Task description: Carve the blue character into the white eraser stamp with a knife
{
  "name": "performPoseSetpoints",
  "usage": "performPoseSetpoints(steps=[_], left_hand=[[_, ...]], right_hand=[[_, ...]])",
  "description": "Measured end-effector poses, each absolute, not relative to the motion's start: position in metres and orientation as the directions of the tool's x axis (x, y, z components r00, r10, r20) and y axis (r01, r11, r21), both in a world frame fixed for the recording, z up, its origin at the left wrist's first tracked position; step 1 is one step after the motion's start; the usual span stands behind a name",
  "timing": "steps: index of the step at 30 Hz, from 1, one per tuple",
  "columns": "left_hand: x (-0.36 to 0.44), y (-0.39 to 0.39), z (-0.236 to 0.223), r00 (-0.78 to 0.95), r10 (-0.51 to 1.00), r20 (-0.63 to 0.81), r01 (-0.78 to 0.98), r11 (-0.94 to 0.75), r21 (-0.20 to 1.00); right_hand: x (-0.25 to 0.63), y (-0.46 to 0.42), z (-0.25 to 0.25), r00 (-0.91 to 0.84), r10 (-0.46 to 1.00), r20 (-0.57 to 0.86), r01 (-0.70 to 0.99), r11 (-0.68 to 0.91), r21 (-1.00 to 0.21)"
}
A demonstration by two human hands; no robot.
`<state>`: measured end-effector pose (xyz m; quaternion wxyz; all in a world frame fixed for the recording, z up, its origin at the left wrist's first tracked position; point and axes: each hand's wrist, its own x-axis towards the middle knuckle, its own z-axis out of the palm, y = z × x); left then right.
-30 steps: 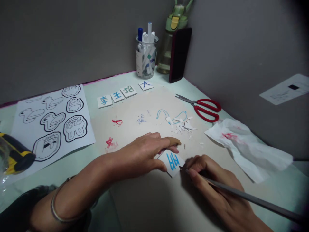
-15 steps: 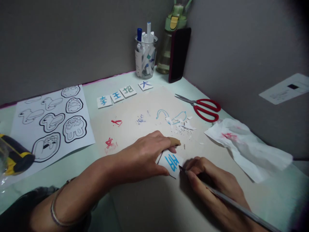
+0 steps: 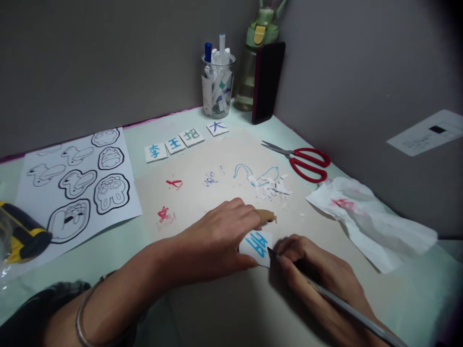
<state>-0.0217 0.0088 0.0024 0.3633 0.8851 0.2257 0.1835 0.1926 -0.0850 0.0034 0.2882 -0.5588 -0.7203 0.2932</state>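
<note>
My left hand [image 3: 220,236] grips a small white square block [image 3: 263,255] by its left side, thumb at the near edge and fingers over the far edge. Blue strokes of a character mark its top. A tan covering [image 3: 266,216] wraps one fingertip. In my right hand [image 3: 321,270], held like a pencil, is a slim craft knife [image 3: 347,304] with a silver handle. Its dark pointed blade meets the block near the right edge of the strokes; whether it cuts in I cannot tell. Beneath both hands lies a beige mat [image 3: 202,308].
White shavings [image 3: 273,189] litter the mat. Red-handled scissors [image 3: 309,164] and a red-stained tissue [image 3: 376,226] lie right. Behind stand a marker jar [image 3: 218,91], a bottle [image 3: 246,77] and a phone [image 3: 268,82]. Several marked blocks [image 3: 155,153] line the back; a drawing sheet [image 3: 83,164] lies left.
The block has turned slightly in my left hand, and the covered fingertip has shifted a little to the right. The knife tip stays at the block's right side.
</note>
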Motion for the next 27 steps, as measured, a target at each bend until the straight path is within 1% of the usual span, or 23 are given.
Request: performPoseSetpoints(steps=[6, 14, 22, 27], left_hand=[[-0.0212, 0.0078, 0.0042, 0.831, 0.534, 0.153, 0.277, -0.637, 0.720], [-0.0185, 0.0053, 0.0022, 0.833, 0.530, 0.160, 0.299, -0.673, 0.676], [-0.0182, 0.0066, 0.0033, 0.828, 0.536, 0.168, 0.299, -0.674, 0.675], [-0.0185, 0.0068, 0.0010, 0.823, 0.539, 0.178, 0.293, -0.671, 0.681]], right_hand=[[0.1928, -0.0864, 0.0041, -0.222, 0.970, 0.094, 0.635, 0.217, -0.741], [0.1934, -0.0844, 0.0026, -0.227, 0.967, 0.113, 0.650, 0.237, -0.722], [0.1944, -0.0839, 0.0034, -0.269, 0.953, 0.136, 0.614, 0.279, -0.739], [0.1961, -0.0853, 0.0027, -0.283, 0.951, 0.121, 0.605, 0.275, -0.747]])
